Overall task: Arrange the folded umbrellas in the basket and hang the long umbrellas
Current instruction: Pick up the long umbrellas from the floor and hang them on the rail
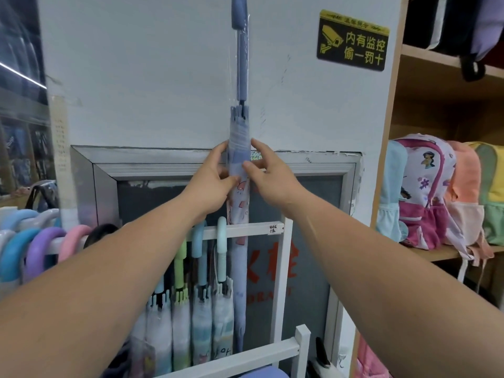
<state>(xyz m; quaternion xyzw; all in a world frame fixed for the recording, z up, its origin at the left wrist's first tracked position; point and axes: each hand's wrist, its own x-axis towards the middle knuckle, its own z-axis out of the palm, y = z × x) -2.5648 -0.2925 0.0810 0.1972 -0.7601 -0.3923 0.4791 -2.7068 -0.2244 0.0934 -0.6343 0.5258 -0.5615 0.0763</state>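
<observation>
Long umbrella (239, 165): lavender-blue canopy, furled tight, wrapped in a clear plastic sleeve, with small pink printed figures on the lower fabric. Blue shaft and blue handle rise above the canopy; the handle top runs out of the upper frame edge. The umbrella stands upright against the white wall (152, 77), its tip reaching down behind the lower white bar of the rack.

Left hand (211, 184): fingers curled against the left side of the furled canopy, thumb raised beside it. Right hand (268, 177): thumb and fingertips pinching the right side of the canopy at the same height. Both hands grip the umbrella between them, just above the rack's top rail (245, 230).

Other long umbrellas (201, 309) hang by curved handles from that rail, immediately left of the held one; the nearest pale-green handle (222, 236) sits just beside it. More hooked handles (41, 246) in pink, purple and blue crowd the rail further left.

Clearances: the rail's right end post (282, 282) stands just right of the held umbrella, leaving a narrow slot. A wooden shelf unit (387, 126) with backpacks (428, 192) bounds the right side. A black and yellow sign (353, 40) is fixed to the wall at upper right.
</observation>
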